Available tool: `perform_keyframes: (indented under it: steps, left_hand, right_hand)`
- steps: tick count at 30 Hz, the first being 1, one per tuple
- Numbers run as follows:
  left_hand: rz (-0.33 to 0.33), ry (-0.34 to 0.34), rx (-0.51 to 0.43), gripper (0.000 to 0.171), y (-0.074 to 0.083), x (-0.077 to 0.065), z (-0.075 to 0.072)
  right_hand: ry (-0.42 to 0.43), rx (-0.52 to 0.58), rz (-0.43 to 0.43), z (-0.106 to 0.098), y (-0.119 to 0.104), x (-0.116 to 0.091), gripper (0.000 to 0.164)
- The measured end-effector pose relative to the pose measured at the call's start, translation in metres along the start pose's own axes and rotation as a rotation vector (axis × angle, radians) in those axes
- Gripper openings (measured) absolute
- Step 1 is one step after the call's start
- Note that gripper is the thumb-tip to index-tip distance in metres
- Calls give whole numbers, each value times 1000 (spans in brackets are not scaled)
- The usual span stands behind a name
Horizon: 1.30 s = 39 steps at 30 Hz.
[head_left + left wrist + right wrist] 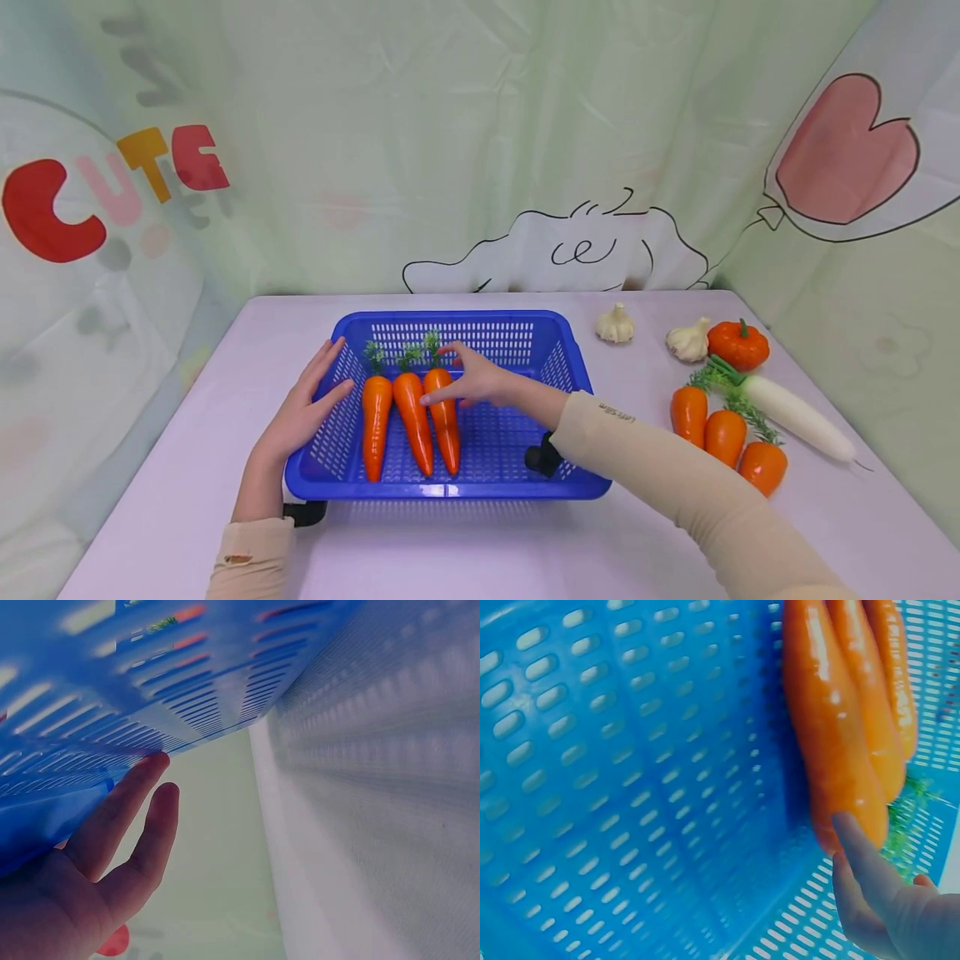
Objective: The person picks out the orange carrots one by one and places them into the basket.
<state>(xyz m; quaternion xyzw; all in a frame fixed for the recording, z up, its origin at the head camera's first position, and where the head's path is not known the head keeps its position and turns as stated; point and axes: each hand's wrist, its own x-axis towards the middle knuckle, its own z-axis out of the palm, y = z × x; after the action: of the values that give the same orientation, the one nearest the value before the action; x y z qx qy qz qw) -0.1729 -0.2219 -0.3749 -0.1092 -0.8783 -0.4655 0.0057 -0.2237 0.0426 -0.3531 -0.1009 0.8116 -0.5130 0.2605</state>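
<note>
A blue plastic basket (495,492) with slotted walls stands mid-table. Inside lie a left carrot (376,425), a middle carrot (412,421) and a right carrot (445,429), side by side, green tops toward the back wall. My right hand (476,379) reaches in over the right carrot's thick end, thumb and fingers spread apart. In the right wrist view, a fingertip lies right at the thick end of the nearest carrot (832,727). My left hand (303,408) rests along the basket's left side with straight fingers, also seen outside the slotted wall in the left wrist view.
Right of the basket lie several orange carrots (725,437), a white radish (798,417), an orange-red pumpkin (738,346) and a garlic bulb (688,340). Another garlic bulb (615,324) sits near the basket's back right corner. A printed curtain (360,167) hangs behind the table.
</note>
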Motion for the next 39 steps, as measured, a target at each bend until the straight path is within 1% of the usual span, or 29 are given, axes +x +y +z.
perform_keyframes:
  steps: [6, 13, 23, 33, 36, 39]
  left_hand:
    - [3, 0, 0, 64, 0, 0, 0]
    - [0, 0, -1, 64, 0, 0, 0]
    - [-2, 0, -2, 64, 1, 0, 0]
    - [-2, -1, -9, 64, 1, 1, 1]
    - [-4, 0, -9, 64, 2, 0, 0]
    - [-2, 1, -10, 64, 2, 0, 0]
  right_hand:
    - [11, -5, -39, -11, -8, -10, 79]
    - [17, -66, -126, -28, -19, -28, 79]
    - [42, -103, -192, -51, -30, -55, 77]
    - [51, -148, -263, -68, -28, -80, 75]
    - [74, -178, -276, -74, -27, -87, 75]
    - [108, -184, -278, -78, -25, -94, 74]
